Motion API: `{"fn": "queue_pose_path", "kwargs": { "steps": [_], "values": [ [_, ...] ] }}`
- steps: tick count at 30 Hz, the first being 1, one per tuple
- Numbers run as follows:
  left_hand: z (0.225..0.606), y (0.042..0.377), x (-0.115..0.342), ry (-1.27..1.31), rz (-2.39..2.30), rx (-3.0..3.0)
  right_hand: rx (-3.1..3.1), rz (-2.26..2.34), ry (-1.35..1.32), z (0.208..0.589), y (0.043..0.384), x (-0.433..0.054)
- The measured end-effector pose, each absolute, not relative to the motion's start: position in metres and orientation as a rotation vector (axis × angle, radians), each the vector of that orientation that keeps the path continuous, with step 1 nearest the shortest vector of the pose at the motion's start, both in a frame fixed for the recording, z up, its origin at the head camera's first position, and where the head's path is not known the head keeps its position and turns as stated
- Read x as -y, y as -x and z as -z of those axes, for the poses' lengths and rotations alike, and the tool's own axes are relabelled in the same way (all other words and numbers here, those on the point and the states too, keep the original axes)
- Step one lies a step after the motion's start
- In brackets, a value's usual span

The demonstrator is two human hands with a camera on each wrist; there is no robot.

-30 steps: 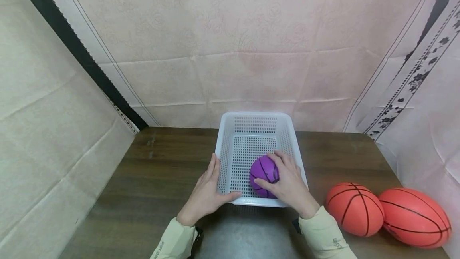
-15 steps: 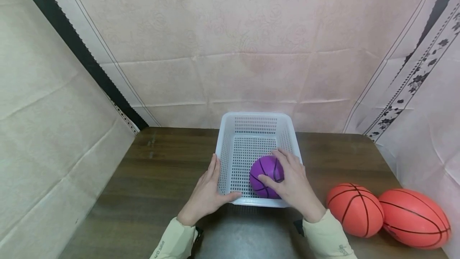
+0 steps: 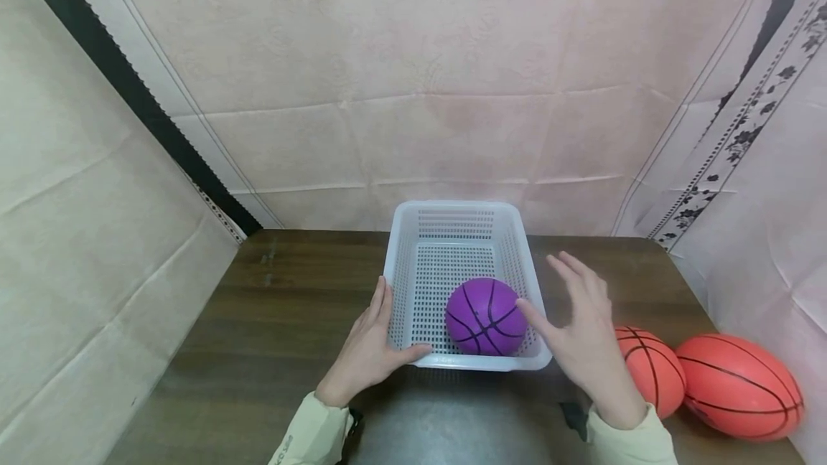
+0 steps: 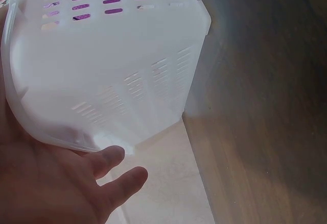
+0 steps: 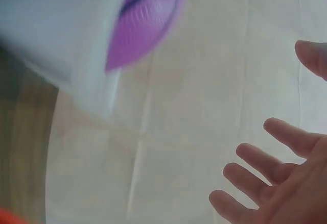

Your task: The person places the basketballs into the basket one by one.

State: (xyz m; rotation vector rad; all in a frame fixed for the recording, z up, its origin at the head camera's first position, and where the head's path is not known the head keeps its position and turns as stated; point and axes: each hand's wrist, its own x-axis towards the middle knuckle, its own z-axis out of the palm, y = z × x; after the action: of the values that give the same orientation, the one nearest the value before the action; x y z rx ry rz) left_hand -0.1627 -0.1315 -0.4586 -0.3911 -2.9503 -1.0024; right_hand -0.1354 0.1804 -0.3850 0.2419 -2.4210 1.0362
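A purple toy basketball (image 3: pixel 486 316) sits in the near right part of a white perforated plastic basket (image 3: pixel 397 242). My left hand (image 3: pixel 367 350) rests against the basket's near left corner, fingers straight along the left side and thumb along the front rim. In the left wrist view, two fingertips show beside the basket (image 4: pixel 102 60). My right hand (image 3: pixel 584 325) is in the air to the right of the basket, holding nothing, with fingers spread. The right wrist view shows that hand (image 5: pixel 276 178) apart from the purple ball (image 5: pixel 143 30).
Two orange balls with black lines lie on the wooden table (image 3: pixel 304 307) at the right. The nearer-left orange ball (image 3: pixel 655 372) is partly hidden by my right hand and wrist; the other orange ball (image 3: pixel 739 386) touches it. Pale cloth (image 3: pixel 452 92) hangs behind and at both sides.
My right hand has let go of the purple ball, leaving it in the basket, and moved right toward the orange balls. The left hand has stayed at the basket's corner.
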Motion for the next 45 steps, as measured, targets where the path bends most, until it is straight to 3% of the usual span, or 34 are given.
{"fn": "queue_pose_path", "kwargs": {
  "steps": [23, 45],
  "values": [
    [0.46, 0.163, 0.132, 0.371, 1.007, 2.951, 2.468, -0.943, 0.078, 0.402, 0.104, -0.259],
    [0.46, 0.162, 0.132, 0.385, 1.017, 2.94, 2.656, -0.842, 0.278, 0.434, 0.09, -0.274]
  ]
}}
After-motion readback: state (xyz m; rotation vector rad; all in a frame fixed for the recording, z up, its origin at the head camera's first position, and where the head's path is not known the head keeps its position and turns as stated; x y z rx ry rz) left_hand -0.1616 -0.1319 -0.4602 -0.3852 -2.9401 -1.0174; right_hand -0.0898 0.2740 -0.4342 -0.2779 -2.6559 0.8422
